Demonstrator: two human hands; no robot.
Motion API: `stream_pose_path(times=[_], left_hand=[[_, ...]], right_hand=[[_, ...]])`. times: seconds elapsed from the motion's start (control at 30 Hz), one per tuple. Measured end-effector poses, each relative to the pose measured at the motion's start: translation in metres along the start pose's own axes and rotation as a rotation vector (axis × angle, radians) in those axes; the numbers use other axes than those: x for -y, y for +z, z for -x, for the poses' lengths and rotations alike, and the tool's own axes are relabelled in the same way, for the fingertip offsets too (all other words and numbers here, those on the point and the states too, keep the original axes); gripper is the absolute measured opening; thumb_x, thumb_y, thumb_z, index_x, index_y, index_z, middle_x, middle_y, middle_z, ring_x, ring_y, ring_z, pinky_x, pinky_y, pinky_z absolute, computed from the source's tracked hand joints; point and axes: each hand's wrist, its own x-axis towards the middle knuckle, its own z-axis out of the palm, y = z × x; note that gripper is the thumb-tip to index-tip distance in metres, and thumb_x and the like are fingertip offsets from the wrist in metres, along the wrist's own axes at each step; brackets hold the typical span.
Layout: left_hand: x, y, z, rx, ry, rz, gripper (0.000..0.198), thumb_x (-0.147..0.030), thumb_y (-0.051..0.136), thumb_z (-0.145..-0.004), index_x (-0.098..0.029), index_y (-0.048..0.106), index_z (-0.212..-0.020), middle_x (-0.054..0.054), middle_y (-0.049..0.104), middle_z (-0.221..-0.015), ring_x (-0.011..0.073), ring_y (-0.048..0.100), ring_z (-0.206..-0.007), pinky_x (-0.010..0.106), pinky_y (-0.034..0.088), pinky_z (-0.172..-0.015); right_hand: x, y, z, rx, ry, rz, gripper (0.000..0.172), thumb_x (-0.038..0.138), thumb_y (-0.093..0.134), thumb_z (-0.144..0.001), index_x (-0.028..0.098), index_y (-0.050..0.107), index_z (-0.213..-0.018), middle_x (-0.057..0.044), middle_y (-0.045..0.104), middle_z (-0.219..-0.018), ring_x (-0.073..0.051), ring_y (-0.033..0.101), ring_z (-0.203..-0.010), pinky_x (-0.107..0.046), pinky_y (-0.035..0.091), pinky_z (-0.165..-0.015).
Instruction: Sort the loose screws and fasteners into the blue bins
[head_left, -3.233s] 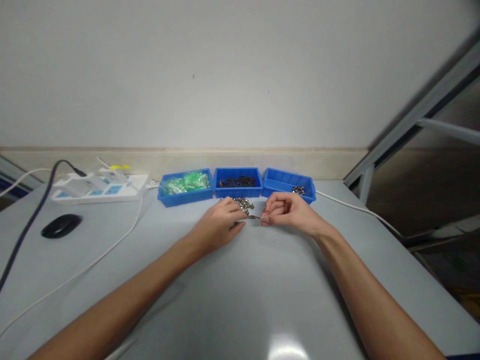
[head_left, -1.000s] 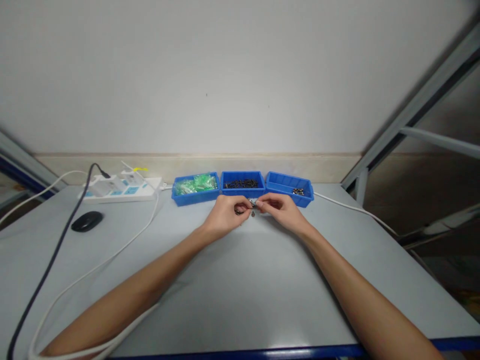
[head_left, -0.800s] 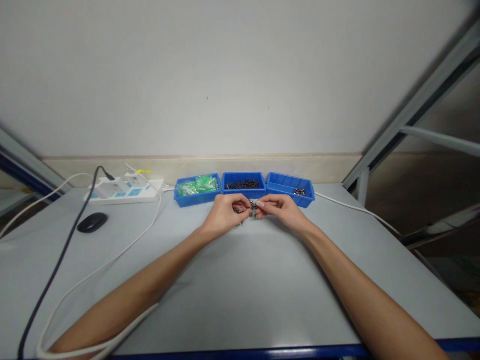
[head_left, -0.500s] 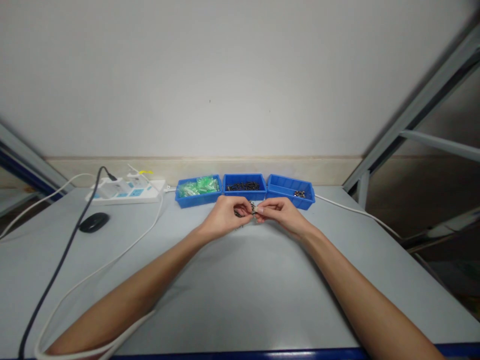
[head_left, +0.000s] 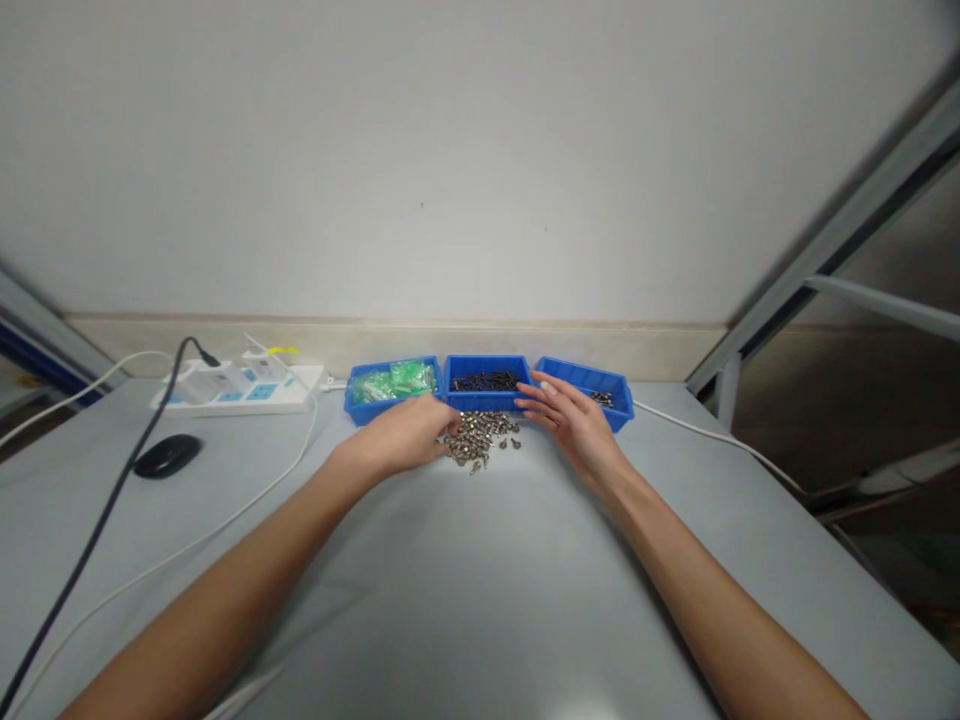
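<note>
A loose pile of small metal parts [head_left: 480, 437] lies on the grey table in front of the blue bins. At its left edge is my left hand [head_left: 409, 433], fingers bent down against the parts; its fingertips are partly hidden, so what they hold cannot be made out. My right hand [head_left: 570, 420] is held over the front of the right blue bin [head_left: 585, 376], with its fingers spread and nothing in them. Dark screws [head_left: 486, 381] fill part of the middle blue bin [head_left: 487, 362]. Green and clear plastic packets [head_left: 409, 377] lie in the left blue bin [head_left: 364, 412].
A white power strip [head_left: 255, 402] with plugs and cables stands at the back left. In front of it is a black mouse [head_left: 169, 456]. A white cable [head_left: 697, 430] runs off to the right. Metal frame bars flank the table [head_left: 480, 580] on both sides.
My hands were together at the pile and have moved apart, the left one leftward, the right one rightward with its fingers opened. The pile between them has come into view.
</note>
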Motion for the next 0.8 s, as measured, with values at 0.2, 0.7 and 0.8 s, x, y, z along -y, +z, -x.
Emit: stream_pose_path(times=[0.2, 0.7, 0.8], left_hand=[[0.002, 0.004, 0.0, 0.084, -0.045, -0.004, 0.022, -0.004, 0.052, -0.069, -0.019, 0.064, -0.081, 0.004, 0.063, -0.075, 0.0187, 0.056, -0.068, 0.027, 0.034, -0.06], [0.003, -0.004, -0.005, -0.143, 0.052, 0.386, 0.019, -0.012, 0.057, -0.069, -0.014, 0.074, -0.076, 0.005, 0.071, -0.075, 0.0136, 0.062, -0.066, 0.023, 0.047, -0.064], [-0.001, 0.006, -0.01, -0.216, -0.015, 0.663, 0.018, -0.016, 0.063, -0.068, -0.013, 0.074, -0.081, 0.007, 0.074, -0.083, 0.0147, 0.068, -0.07, 0.024, 0.054, -0.068]], right_hand=[[-0.014, -0.012, -0.002, 0.009, -0.056, 0.209, 0.032, 0.046, 0.076, -0.076, 0.018, 0.074, -0.09, -0.006, 0.076, -0.088, -0.014, 0.065, -0.064, -0.027, 0.051, -0.064], [-0.018, -0.016, -0.004, -0.051, -0.024, 0.317, 0.03, 0.044, 0.076, -0.074, 0.016, 0.073, -0.083, -0.005, 0.073, -0.075, -0.012, 0.061, -0.058, -0.026, 0.048, -0.059], [-0.017, -0.017, -0.005, -0.053, -0.003, 0.341, 0.03, 0.043, 0.077, -0.072, 0.015, 0.073, -0.081, -0.005, 0.072, -0.072, -0.012, 0.06, -0.056, -0.026, 0.047, -0.057]])
